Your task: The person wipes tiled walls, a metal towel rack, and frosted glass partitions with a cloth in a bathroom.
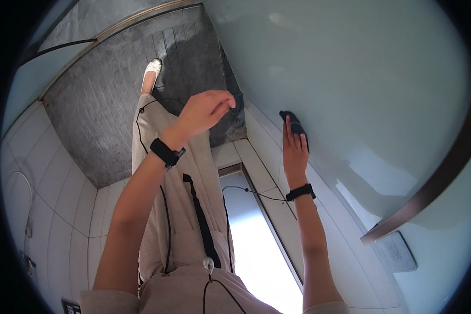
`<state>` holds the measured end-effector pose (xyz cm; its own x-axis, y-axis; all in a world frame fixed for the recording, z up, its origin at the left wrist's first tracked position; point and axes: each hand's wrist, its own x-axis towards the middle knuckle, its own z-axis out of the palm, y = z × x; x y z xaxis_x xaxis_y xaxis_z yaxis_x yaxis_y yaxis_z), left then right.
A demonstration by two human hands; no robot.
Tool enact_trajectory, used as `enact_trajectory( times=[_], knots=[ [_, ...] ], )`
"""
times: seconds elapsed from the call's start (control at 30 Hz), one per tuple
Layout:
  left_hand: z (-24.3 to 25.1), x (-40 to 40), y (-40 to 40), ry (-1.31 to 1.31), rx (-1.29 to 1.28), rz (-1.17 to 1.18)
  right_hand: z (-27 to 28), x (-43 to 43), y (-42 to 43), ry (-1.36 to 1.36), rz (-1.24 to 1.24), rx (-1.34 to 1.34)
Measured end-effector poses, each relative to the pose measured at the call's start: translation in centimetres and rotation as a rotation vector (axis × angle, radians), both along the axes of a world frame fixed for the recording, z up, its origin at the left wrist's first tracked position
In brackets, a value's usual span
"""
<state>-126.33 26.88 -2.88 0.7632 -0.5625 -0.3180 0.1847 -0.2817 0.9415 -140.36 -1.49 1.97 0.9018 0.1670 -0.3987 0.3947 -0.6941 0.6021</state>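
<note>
My right hand (pixel 295 151) holds a small dark cloth (pixel 296 125) flat against a large pale green panel (pixel 337 90), smooth and faintly reflective. The fingers are stretched out over the cloth, and much of it is hidden beneath them. In front of my body, my left hand (pixel 204 112) hangs in the air with its fingers loosely curled. Nothing shows in it, and it appears apart from the panel. A black band circles each wrist, and thin black cables run along my clothes.
Grooved grey floor (pixel 102 106) lies ahead, with one light shoe (pixel 152 70) on it. A dark drain grate (pixel 232 84) follows the panel's foot. White tiles (pixel 51 165) line the left. A brown metal bar (pixel 428 196) and a square plate (pixel 396 251) are at right.
</note>
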Motion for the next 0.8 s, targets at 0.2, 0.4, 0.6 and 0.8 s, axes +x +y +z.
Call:
enact_trajectory(
  times=[0.2, 0.4, 0.6, 0.8],
  knots=[
    [-0.5, 1.1, 0.4, -0.09, -0.002, 0.077, -0.7, 16.0, 7.7, -0.151, -0.003, 0.287],
    [-2.4, 3.8, 2.5, -0.123, 0.08, 0.278, -4.4, 30.8, 14.2, -0.351, 0.16, 0.327],
    [-5.0, 8.8, 3.8, -0.073, 0.083, 0.407, -10.2, 32.1, 14.0, -0.343, 0.149, 0.347],
    [-6.5, 9.2, 3.8, -0.28, 0.077, 0.121, -10.9, 16.9, 7.4, 0.079, 0.011, 0.184]
  ],
)
